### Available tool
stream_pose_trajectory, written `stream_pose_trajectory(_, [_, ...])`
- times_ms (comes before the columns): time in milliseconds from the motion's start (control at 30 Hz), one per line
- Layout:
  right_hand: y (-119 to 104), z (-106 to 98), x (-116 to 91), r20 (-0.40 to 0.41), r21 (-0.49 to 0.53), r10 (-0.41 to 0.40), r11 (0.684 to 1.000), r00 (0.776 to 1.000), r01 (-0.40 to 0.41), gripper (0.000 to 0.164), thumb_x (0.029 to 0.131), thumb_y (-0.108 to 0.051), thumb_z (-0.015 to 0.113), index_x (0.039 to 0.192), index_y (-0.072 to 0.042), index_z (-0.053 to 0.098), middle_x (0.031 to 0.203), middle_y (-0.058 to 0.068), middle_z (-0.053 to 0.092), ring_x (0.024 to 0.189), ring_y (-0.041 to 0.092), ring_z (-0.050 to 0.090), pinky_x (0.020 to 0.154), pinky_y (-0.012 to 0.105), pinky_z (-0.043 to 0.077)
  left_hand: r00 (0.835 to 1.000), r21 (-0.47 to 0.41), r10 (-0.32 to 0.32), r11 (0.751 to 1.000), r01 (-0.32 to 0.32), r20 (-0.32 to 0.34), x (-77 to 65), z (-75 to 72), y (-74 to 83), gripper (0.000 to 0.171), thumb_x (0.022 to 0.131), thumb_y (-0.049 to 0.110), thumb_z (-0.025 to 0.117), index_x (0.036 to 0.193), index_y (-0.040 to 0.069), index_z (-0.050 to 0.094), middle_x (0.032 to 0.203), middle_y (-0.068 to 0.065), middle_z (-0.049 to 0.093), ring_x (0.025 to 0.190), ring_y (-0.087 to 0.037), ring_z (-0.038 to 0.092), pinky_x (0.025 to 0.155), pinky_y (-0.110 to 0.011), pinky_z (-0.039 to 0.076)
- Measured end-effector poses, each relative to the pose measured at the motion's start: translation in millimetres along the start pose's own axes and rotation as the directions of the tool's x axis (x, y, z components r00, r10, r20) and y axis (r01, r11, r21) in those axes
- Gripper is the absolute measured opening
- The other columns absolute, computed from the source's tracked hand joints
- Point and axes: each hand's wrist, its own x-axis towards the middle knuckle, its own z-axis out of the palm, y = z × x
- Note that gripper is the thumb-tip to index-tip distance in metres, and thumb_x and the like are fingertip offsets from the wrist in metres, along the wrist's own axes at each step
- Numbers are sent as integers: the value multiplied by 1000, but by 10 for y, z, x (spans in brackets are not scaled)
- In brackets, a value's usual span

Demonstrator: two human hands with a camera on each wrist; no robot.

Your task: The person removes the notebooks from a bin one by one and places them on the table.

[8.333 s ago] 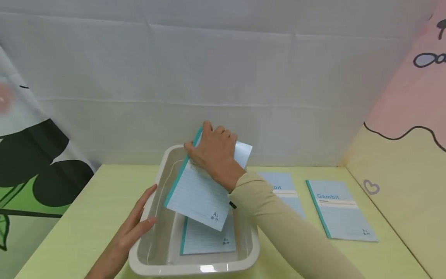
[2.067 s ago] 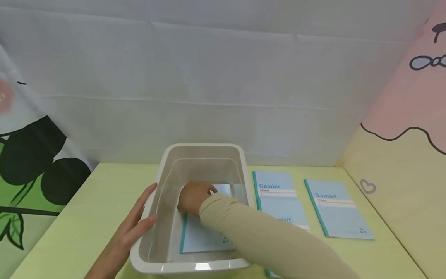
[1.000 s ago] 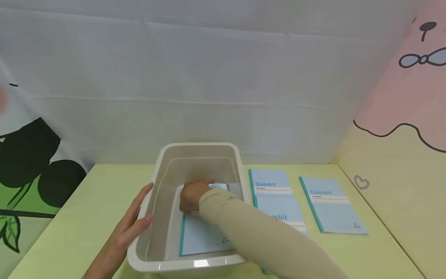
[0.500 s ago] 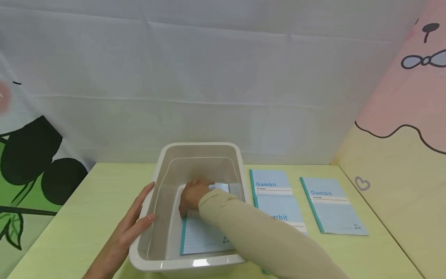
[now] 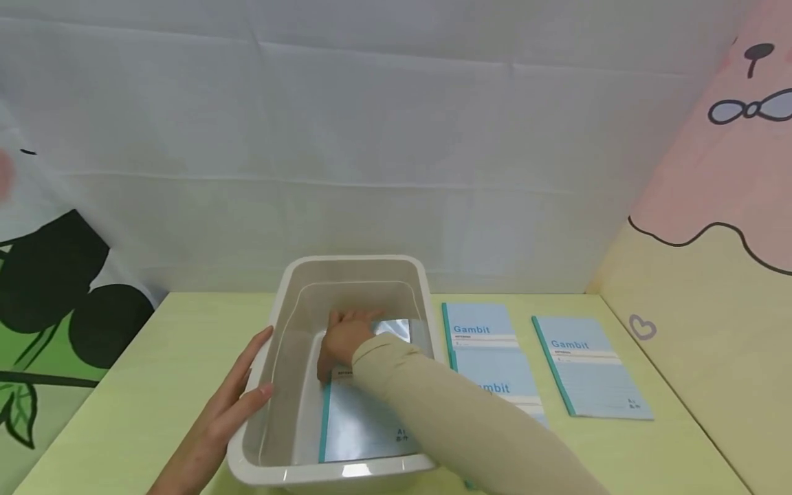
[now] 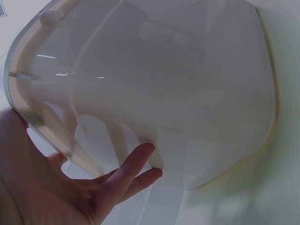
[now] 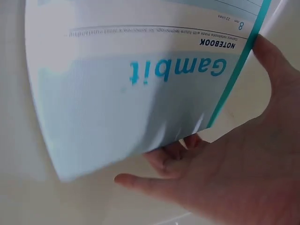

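Note:
A pale grey plastic tub (image 5: 291,292) stands on the table in the head view. My left hand (image 5: 225,405) rests against its left side, thumb and index finger spread along the rim; the left wrist view shows other fingertips (image 6: 149,147) on the outer wall. Inside the tub, my right hand (image 5: 346,344) holds a light blue Gambit notebook (image 5: 361,419) with a teal spine by its upper left corner. Seen from the right wrist, the thumb lies at the spine and some fingers curl behind the notebook's (image 7: 140,108) top edge. The sleeve covers part of its cover.
Right of the tub, two matching notebooks overlap on the table, an upper one (image 5: 479,320) and a lower one (image 5: 501,371) partly under the sleeve. Another notebook (image 5: 590,368) lies farther right. A white cloth wall (image 5: 396,137) rises behind the table (image 5: 204,323).
Eight seconds ago my right hand held a notebook above the tub; now an overlapping one lies on the table. Since half a second ago, the tub's notebook has shifted slightly and catches glare.

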Motion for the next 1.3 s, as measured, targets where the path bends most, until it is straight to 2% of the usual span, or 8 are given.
stream_pose_trajectory(200, [-37,-11,131,-105,-150,48,987,993,-64,94,79,-75,70,155,-24,45,153,1,51,143,24,46,120,53,36,999,-14,15,1000,-15,28,7,-24,-27,64,111,31,40,163,51,10,169,-8,18,122,-15,57,83,-39,58])
stream_pose_trajectory(467, [52,-76,312,-325,-306,-65,951,944,-40,83,80,-92,48,132,-28,49,131,-2,61,123,18,55,106,40,41,998,-25,52,998,-51,32,15,1,-23,63,111,31,40,163,51,12,170,-5,18,123,-10,57,84,-35,58])
stream_pose_trajectory(600, [81,-133,370,-380,-334,-109,942,918,-26,83,80,-95,44,126,-26,47,120,-2,62,115,17,57,101,38,41,996,-18,80,997,-80,31,12,-3,-30,63,111,28,39,164,48,12,169,-6,20,122,-6,57,85,-32,57])
stream_pose_trajectory(800, [173,-278,337,-463,-226,-115,974,879,8,78,84,-87,49,128,-22,49,120,2,63,117,22,58,104,42,41,997,-8,73,997,-73,26,-7,7,-2,62,111,29,39,164,49,12,168,-3,21,125,-7,54,87,-31,56])
stream_pose_trajectory(933, [286,-422,247,-552,-91,-94,994,828,53,58,93,-73,47,120,-22,51,108,1,61,105,21,58,98,40,42,998,-1,57,998,-57,19,7,34,13,62,111,32,40,163,51,12,171,-2,15,135,-23,47,88,-37,55])
stream_pose_trajectory(1100, [470,-599,127,-641,44,-54,993,765,107,41,95,-60,45,109,-22,52,96,0,54,91,21,51,88,39,40,999,-3,40,999,-40,13,9,62,24,62,111,34,40,162,53,12,173,-1,10,138,-35,42,88,-43,54])
stream_pose_trajectory(1167, [562,-650,85,-648,99,-26,988,761,117,39,95,-57,45,110,-22,52,97,1,53,94,23,51,91,41,39,999,-11,38,999,-38,13,2,74,35,62,111,34,40,162,53,12,173,-1,11,137,-36,44,88,-44,55])
stream_pose_trajectory(1300, [745,-746,5,-617,201,36,973,786,113,37,97,-54,44,109,-20,53,98,4,53,95,26,52,92,43,40,999,-39,37,999,-36,15,-24,95,63,62,110,33,41,162,52,14,172,-2,14,134,-39,47,86,-47,56])
